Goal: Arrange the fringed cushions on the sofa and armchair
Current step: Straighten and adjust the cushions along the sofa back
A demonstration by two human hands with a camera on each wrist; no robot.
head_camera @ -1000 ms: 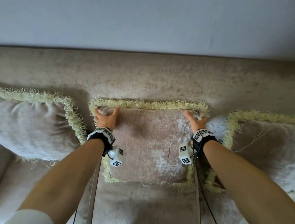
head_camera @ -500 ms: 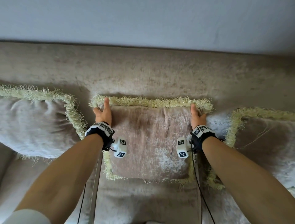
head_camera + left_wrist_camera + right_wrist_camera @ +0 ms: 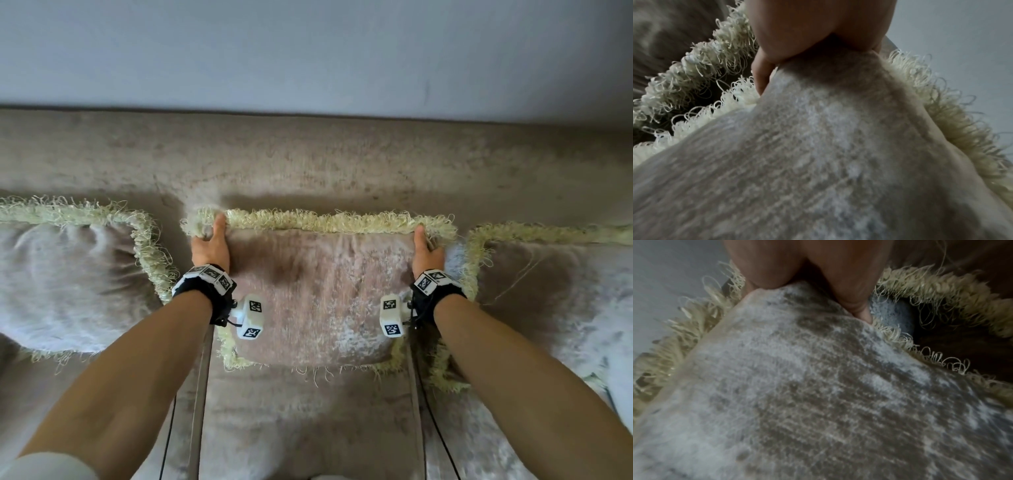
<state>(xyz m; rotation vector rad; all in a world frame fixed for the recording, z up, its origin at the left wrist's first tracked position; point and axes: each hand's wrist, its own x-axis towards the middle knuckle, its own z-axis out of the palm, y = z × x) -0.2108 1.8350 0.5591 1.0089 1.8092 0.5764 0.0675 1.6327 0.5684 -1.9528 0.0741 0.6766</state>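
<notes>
Two hands, left (image 3: 209,247) and right (image 3: 427,255), each pinch a top corner of the middle cushion (image 3: 318,294), upright against the sofa (image 3: 308,161); tug evenly outward so it sits square.

A home living room was indicated: a long plush beige sofa (image 3: 308,164) was set against a plain pale wall (image 3: 308,51), with three fringed cushions (image 3: 318,294) propped along its backrest.

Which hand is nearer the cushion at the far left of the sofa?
Left. The left hand grips the middle cushion's top left corner, beside the left cushion; the right hand grips the far corner.
</notes>
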